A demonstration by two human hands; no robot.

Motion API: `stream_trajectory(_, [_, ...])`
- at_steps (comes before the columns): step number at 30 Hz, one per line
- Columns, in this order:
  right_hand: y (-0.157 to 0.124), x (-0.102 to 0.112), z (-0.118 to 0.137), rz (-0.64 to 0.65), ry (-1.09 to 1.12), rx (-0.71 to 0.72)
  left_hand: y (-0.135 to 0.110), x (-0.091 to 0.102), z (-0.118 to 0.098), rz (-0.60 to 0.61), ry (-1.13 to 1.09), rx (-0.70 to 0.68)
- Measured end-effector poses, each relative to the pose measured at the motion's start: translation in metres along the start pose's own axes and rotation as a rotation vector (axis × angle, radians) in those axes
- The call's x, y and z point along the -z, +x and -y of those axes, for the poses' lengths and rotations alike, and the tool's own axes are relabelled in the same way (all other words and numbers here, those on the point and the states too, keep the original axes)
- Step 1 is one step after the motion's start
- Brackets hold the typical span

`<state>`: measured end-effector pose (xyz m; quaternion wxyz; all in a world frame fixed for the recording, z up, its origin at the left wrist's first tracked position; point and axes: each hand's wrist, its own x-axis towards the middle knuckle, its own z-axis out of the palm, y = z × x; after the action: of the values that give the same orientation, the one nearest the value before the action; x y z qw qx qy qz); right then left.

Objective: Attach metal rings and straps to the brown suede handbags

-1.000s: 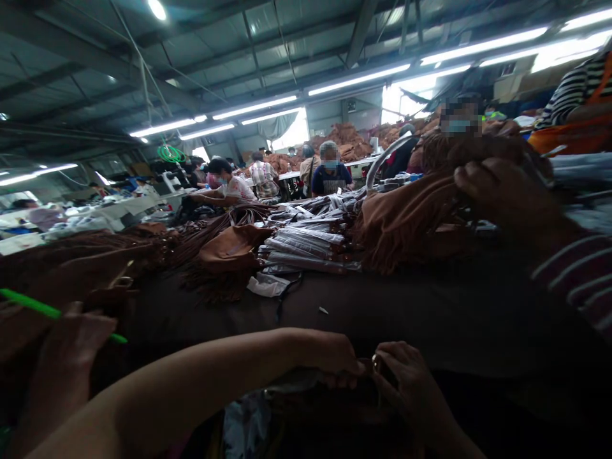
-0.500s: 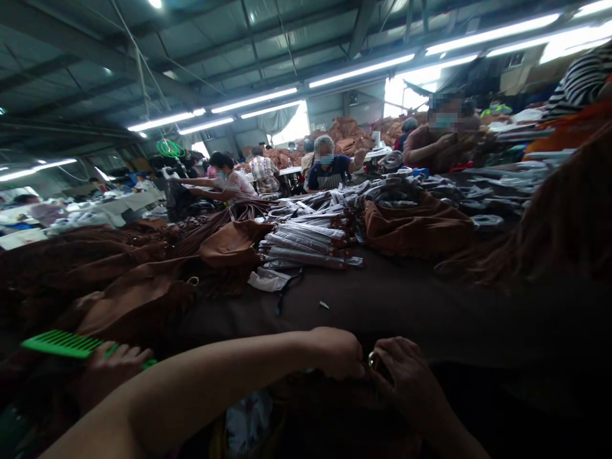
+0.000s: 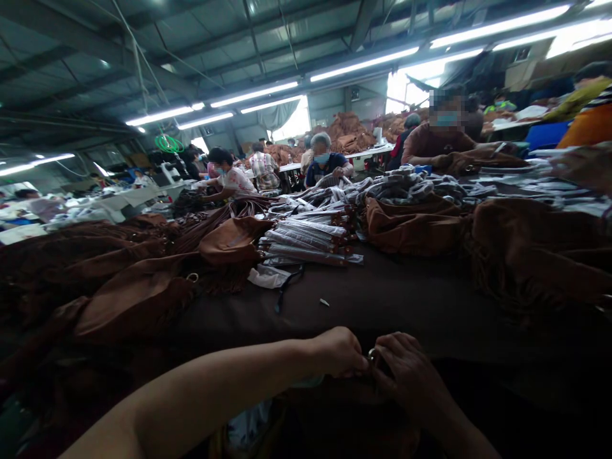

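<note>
Just beyond the table's near edge, my left hand [image 3: 342, 352] is closed in a pinch beside a small gold metal ring [image 3: 371, 354]. My right hand [image 3: 404, 363] is curled around the other side of this ring, fingers bent over it. Below both hands hangs a brown bag [image 3: 349, 414], mostly lost in shadow, and the ring seems to belong to it. What lies between the fingertips is too dark to make out fully.
Ahead runs a dark table [image 3: 344, 299] bearing plastic-wrapped straps [image 3: 306, 242]. Fringed brown bags lie left [image 3: 138, 293] and right [image 3: 535, 242]. A small white scrap [image 3: 324, 302] is near the front. Across the table a masked co-worker [image 3: 440, 140] handles brown material.
A co-worker's hand with a green comb has gone from the left side. At the right, a raised fringed bag now lies on the table. My hands stay together at the ring.
</note>
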<state>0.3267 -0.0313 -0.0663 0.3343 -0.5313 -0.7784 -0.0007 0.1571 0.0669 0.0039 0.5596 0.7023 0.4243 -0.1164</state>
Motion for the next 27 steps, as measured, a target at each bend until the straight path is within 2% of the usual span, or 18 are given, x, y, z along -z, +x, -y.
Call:
stream_trajectory(5, [0.002,0.01,-0.002,0.051,-0.029,0.011,-0.003,0.004,-0.009,-0.115,0.201,-0.072])
stream_trajectory(8, [0.003,0.009,0.0,0.075,-0.066,0.003,-0.007,0.007,-0.017,-0.118,0.267,-0.07])
stream_trajectory(12, [0.008,0.0,0.012,-0.019,-0.144,-0.234,-0.012,0.009,-0.027,-0.124,0.325,-0.121])
stream_trajectory(15, [0.014,-0.004,0.019,-0.037,-0.217,-0.357,-0.015,0.009,-0.03,-0.19,0.387,-0.18])
stream_trajectory(20, [0.016,-0.008,0.017,-0.112,-0.17,-0.3,-0.016,0.007,-0.028,-0.295,0.405,-0.2])
stream_trajectory(23, [0.013,-0.013,0.015,-0.149,-0.116,-0.269,-0.013,0.011,-0.029,-0.261,0.402,-0.144])
stream_trajectory(27, [0.013,-0.019,0.017,-0.129,-0.077,-0.238,-0.01,0.019,-0.034,-0.183,0.455,-0.09])
